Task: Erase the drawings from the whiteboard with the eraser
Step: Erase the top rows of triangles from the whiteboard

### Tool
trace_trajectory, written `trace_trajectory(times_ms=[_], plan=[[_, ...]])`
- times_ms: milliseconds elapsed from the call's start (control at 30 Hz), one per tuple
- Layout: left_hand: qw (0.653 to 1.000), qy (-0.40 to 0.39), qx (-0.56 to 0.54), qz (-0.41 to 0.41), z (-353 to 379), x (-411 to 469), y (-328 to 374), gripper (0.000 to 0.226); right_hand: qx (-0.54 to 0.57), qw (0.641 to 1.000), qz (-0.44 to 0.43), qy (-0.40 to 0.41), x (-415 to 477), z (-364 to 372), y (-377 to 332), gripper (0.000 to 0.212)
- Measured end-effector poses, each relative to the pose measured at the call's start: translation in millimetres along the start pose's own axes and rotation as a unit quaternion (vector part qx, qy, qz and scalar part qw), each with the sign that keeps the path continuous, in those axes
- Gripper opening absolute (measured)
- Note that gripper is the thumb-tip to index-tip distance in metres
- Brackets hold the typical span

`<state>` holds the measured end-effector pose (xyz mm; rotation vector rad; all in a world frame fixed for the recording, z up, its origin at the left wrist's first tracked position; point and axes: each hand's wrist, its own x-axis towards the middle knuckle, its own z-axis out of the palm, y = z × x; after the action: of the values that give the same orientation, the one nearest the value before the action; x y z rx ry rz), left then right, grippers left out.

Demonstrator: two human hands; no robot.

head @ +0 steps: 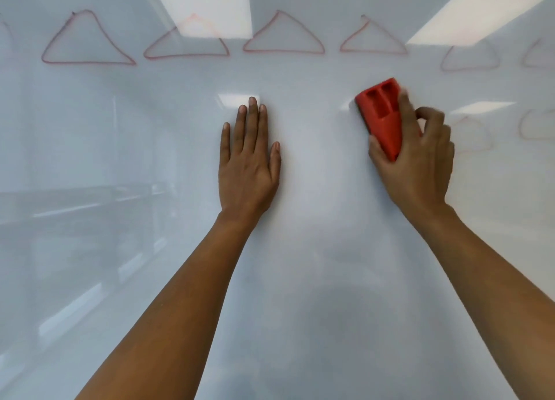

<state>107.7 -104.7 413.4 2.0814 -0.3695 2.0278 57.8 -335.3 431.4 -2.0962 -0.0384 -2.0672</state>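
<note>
Across the upper whiteboard (300, 219), above the eraser (383, 119), a row of red triangle outlines (283, 35), the rightmost ones faint. Right of the eraser, pale rounded outlines (537, 123), half gone. Ceiling lights mirrored in the glossy surface. Nothing between eraser and drawings.

Left of the eraser and well apart from it, left hand (249, 159) pressed flat on the board, fingers straight and close together, holding nothing, forearm reaching up from below. Right hand (416, 156) clamped on the red eraser, thumb on its left edge, fingers curled over the right side, eraser held against the board, tilted slightly leftward, slightly blurred.
</note>
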Motion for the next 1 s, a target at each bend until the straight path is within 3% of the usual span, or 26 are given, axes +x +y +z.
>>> trace_trajectory(times_ms=[100, 300, 400, 467, 600, 700, 933, 1000], plan=[[1.0, -0.002, 0.005, -0.001, -1.1, 0.7, -0.9, 0.056, 0.003, 0.998, 0.067, 0.01, 13.7, 8.3, -23.7, 0.07], [1.0, -0.008, 0.007, 0.0, -2.0, 1.6, 0.8, 0.056, -0.013, 0.988, -0.147, -0.041, -35.4, 9.8, -36.1, 0.067], [1.0, -0.008, 0.005, -0.002, -2.8, 1.1, -0.5, 0.055, -0.022, 0.983, -0.182, -0.032, -47.1, 7.3, -9.2, 0.066], [1.0, -0.009, 0.004, -0.003, -2.9, 1.3, -0.4, 0.055, -0.019, 0.992, -0.122, -0.013, -40.0, 4.1, 9.3, 0.067], [1.0, -0.008, 0.009, -0.007, -2.6, 1.2, 0.5, 0.055, 0.013, 0.996, 0.084, 0.023, -6.1, 0.8, 16.7, 0.07], [1.0, -0.008, 0.006, -0.009, -2.3, 0.4, 1.1, 0.055, 0.023, 0.992, 0.117, 0.027, 2.3, 5.3, -3.6, 0.071], [1.0, -0.005, 0.007, -0.007, -2.5, 0.5, 0.3, 0.056, 0.008, 0.992, -0.127, -0.028, -49.4, 7.8, -17.1, 0.065], [1.0, -0.003, 0.009, -0.007, -1.9, 0.2, 0.2, 0.056, 0.005, 0.989, -0.147, -0.022, -55.9, 6.0, 1.4, 0.065]])
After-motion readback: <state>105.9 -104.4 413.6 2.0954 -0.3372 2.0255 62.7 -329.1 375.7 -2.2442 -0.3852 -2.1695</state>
